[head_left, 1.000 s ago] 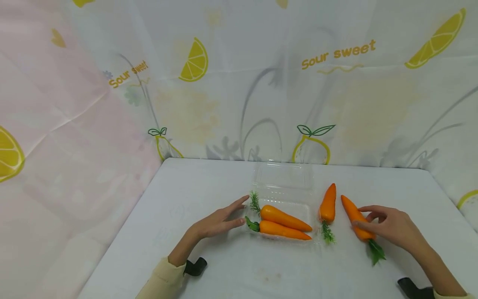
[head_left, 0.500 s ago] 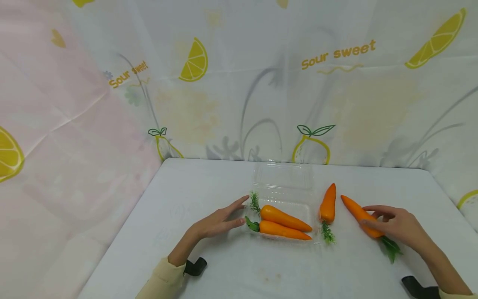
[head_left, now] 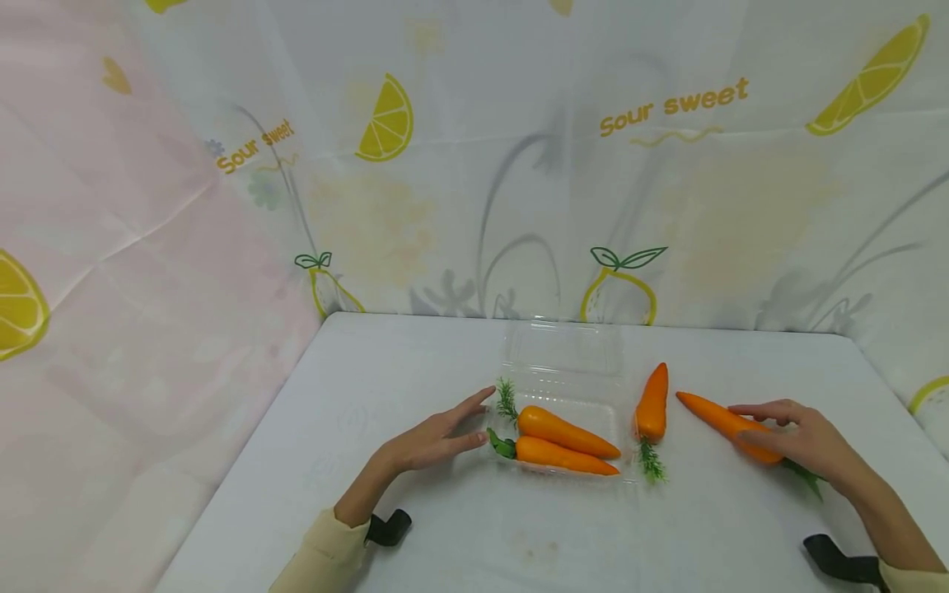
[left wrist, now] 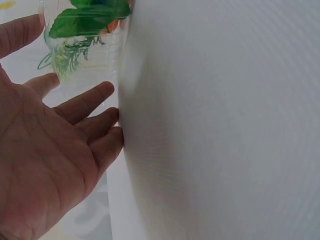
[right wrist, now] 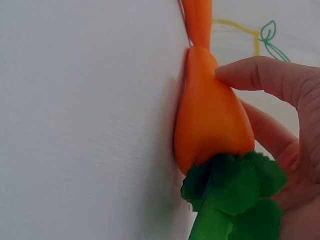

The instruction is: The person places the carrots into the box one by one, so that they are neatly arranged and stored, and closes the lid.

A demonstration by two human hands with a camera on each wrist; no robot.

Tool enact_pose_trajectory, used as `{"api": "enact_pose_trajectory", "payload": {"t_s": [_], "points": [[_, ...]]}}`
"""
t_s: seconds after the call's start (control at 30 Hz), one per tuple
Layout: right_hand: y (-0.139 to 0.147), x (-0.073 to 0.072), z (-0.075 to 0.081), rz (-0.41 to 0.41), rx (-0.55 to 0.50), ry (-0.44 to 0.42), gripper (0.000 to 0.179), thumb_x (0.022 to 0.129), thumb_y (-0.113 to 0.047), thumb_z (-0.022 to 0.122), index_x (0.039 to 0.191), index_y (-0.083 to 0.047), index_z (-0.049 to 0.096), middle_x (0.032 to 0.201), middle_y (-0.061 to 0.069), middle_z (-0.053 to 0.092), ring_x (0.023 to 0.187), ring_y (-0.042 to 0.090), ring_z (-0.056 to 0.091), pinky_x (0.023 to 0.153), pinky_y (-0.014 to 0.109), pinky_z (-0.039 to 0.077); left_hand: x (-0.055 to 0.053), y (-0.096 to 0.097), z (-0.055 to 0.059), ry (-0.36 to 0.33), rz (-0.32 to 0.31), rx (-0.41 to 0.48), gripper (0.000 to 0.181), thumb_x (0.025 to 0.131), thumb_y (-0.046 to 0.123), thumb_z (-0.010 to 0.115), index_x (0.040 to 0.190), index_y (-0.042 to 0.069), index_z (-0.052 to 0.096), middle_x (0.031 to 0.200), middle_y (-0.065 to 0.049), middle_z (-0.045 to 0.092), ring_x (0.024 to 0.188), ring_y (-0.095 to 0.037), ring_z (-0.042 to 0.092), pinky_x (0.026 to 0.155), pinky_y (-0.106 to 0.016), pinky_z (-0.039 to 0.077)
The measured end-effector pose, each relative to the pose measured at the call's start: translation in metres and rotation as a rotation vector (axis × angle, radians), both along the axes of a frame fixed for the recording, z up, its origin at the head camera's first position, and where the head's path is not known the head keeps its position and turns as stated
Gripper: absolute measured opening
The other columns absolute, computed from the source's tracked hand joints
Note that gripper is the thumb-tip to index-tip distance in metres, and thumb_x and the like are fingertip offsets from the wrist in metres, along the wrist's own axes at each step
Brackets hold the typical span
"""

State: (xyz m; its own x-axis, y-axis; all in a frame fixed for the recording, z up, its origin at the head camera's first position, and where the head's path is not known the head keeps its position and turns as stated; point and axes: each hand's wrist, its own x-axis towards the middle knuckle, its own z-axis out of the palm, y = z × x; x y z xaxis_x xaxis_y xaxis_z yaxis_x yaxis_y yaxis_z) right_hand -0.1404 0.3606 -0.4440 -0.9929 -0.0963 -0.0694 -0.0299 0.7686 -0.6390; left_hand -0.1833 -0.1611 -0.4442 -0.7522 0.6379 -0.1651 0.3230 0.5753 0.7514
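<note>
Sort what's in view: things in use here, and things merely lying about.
Likely in the job: right hand, the carrot it holds, left hand, clear container, two carrots inside, loose carrot beside it.
Just surroundings: printed backdrop, white table, black wrist gear.

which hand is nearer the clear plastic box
Left: the left hand is beside the clear plastic box, at its left end; the right hand is beyond its right end, its grip on a carrot.
</note>
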Motion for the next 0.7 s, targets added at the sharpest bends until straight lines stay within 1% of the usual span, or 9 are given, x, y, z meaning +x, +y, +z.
{"api": "enact_pose_trajectory", "payload": {"t_s": [0.1, 0.17, 0.3, 0.4, 0.47, 0.63, 0.7], "points": [[0.0017, -0.0026, 0.0012, 0.022, 0.017, 0.030, 0.044, 0.091, -0.030, 0.073, 0.121, 0.002, 0.068, 0.112, 0.021, 0.060, 0.101, 0.034, 0.048, 0.071, 0.041, 0.041, -0.0001, -0.0001, -0.0007, -0.002, 0.003, -0.002, 0.069, 0.100, 0.051, 0.048, 0.158, 0.040, 0.013, 0.154, -0.004, 0.039, 0.141, -0.027, 0.034, 0.111, -0.059, 0.024], [0.0024, -0.0039, 0.0011, 0.027, 0.029, 0.049, 0.041, 0.090, -0.028, 0.073, 0.119, 0.001, 0.070, 0.110, 0.018, 0.060, 0.098, 0.031, 0.049, 0.071, 0.040, 0.043, -0.0002, 0.0000, -0.0013, -0.003, 0.003, 0.001, 0.069, 0.100, 0.051, 0.048, 0.158, 0.040, 0.013, 0.154, -0.004, 0.039, 0.141, -0.027, 0.034, 0.111, -0.059, 0.024], [0.0030, -0.0052, 0.0000, 0.043, 0.019, 0.066, 0.036, 0.089, -0.023, 0.075, 0.115, 0.001, 0.072, 0.109, 0.018, 0.058, 0.097, 0.029, 0.047, 0.071, 0.038, 0.041, -0.0001, 0.0004, -0.0003, -0.001, -0.001, 0.005, 0.069, 0.100, 0.051, 0.049, 0.158, 0.039, 0.013, 0.154, -0.005, 0.039, 0.142, -0.027, 0.033, 0.111, -0.059, 0.024], [0.0034, -0.0057, -0.0017, 0.056, 0.013, 0.088, 0.034, 0.087, -0.017, 0.076, 0.113, 0.003, 0.072, 0.108, 0.019, 0.057, 0.098, 0.031, 0.046, 0.070, 0.040, 0.039, -0.0001, 0.0005, 0.0001, 0.002, -0.005, 0.001, 0.070, 0.100, 0.051, 0.049, 0.158, 0.039, 0.013, 0.154, -0.005, 0.038, 0.142, -0.026, 0.033, 0.112, -0.058, 0.023], [0.0039, -0.0065, -0.0029, 0.063, 0.023, 0.113, 0.032, 0.085, -0.015, 0.078, 0.111, 0.003, 0.073, 0.106, 0.016, 0.057, 0.097, 0.029, 0.046, 0.069, 0.041, 0.038, -0.0004, 0.0005, -0.0004, 0.006, -0.007, -0.003, 0.070, 0.100, 0.051, 0.049, 0.158, 0.039, 0.012, 0.154, -0.005, 0.038, 0.142, -0.026, 0.033, 0.112, -0.058, 0.023], [0.0047, -0.0079, -0.0057, 0.097, 0.065, 0.233, 0.026, 0.077, -0.010, 0.082, 0.102, -0.003, 0.077, 0.098, 0.008, 0.059, 0.088, 0.010, 0.045, 0.063, 0.037, 0.035, -0.0007, 0.0004, -0.0013, 0.003, -0.003, -0.002, 0.069, 0.100, 0.051, 0.049, 0.158, 0.039, 0.012, 0.154, -0.005, 0.038, 0.142, -0.027, 0.033, 0.112, -0.059, 0.023], [0.0040, -0.0073, -0.0067, 0.106, 0.085, 0.273, 0.025, 0.075, -0.009, 0.084, 0.099, -0.006, 0.078, 0.096, 0.006, 0.059, 0.086, 0.008, 0.043, 0.062, 0.035, 0.034, 0.0000, 0.0003, -0.0008, -0.004, 0.000, 0.001, 0.069, 0.100, 0.051, 0.049, 0.158, 0.040, 0.013, 0.155, -0.004, 0.037, 0.142, -0.027, 0.032, 0.112, -0.059, 0.023]]}}
